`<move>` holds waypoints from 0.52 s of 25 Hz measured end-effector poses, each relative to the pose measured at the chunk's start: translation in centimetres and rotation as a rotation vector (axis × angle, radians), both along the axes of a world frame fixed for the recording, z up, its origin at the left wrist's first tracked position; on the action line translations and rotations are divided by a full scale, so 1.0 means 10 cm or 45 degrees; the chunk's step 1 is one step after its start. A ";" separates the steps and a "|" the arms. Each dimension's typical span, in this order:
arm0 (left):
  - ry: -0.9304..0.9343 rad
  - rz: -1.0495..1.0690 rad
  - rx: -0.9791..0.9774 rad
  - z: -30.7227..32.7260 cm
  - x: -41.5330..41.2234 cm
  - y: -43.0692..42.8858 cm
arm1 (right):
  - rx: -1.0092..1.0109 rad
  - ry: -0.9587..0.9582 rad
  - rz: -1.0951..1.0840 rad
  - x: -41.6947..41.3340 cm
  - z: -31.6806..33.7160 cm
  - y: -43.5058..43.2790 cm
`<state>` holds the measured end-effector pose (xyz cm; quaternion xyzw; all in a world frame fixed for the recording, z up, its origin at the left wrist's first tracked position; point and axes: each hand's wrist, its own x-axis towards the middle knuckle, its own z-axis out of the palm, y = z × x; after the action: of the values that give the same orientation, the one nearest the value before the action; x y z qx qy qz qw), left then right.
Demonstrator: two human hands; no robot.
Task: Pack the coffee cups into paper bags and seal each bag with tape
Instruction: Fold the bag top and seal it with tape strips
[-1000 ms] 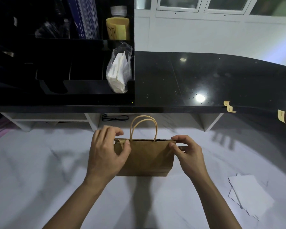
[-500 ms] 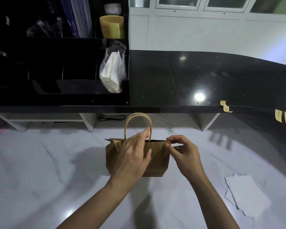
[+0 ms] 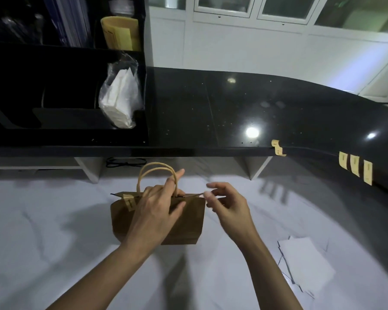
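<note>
Your L grip (image 3: 157, 211) is closed over the paper bag (image 3: 193, 224) top, thumb on front, fingers at the handles. Bag stands upright on worktop (image 3: 54, 242). R grip (image 3: 226, 204) is slack and empty, just beside bag's top-R corner.

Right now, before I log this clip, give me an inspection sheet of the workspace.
Surface: white marble top, black counter behind.
Job's things: bag upright, tape piece at its top left; four tape strips on counter edge.
Clutter: white papers, bagged napkins.
Hands: left hand on bag top, grip unclear; right hand beside bag's right corner, fingers loose, blurred.
Cables: black cable under counter.
Surroundings: white wall, windows.
</note>
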<state>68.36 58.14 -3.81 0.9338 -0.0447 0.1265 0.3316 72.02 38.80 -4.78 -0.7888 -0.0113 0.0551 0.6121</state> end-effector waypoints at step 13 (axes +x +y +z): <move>0.011 0.023 0.028 -0.03 -0.01 -0.01 | 0.531 0.484 -0.854 1.20 0.44 -0.95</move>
<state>68.23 58.01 -4.15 0.9382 -0.0364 0.1251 0.3205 84.04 29.29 -0.41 -0.5841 0.3475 -0.0061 0.7335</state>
